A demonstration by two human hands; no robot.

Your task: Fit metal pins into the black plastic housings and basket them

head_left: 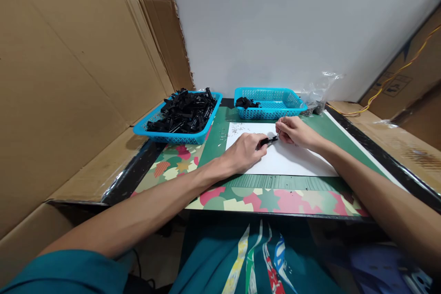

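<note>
My left hand (pixel 248 150) is closed on a small black plastic part (pixel 267 141), held just over a white sheet of paper (pixel 292 165). The part points right, toward my other hand. In a pinch, my right hand (pixel 292 131) grips a thin metal tool (pixel 285 118) that looks like tweezers. The tool's lower end is close to the tip of the black part; whether they touch I cannot tell. On the paper's far left corner lie several tiny metal pieces (pixel 237 127), too small to name.
Behind my left hand stands a blue basket (pixel 172 138) heaped with black plastic parts (pixel 186 112). A second blue basket (pixel 272 114) holds a few black parts (pixel 246 102) at its left end. Clear plastic bags (pixel 319 98) lie beside it. Cardboard walls (pixel 86 32) flank the table.
</note>
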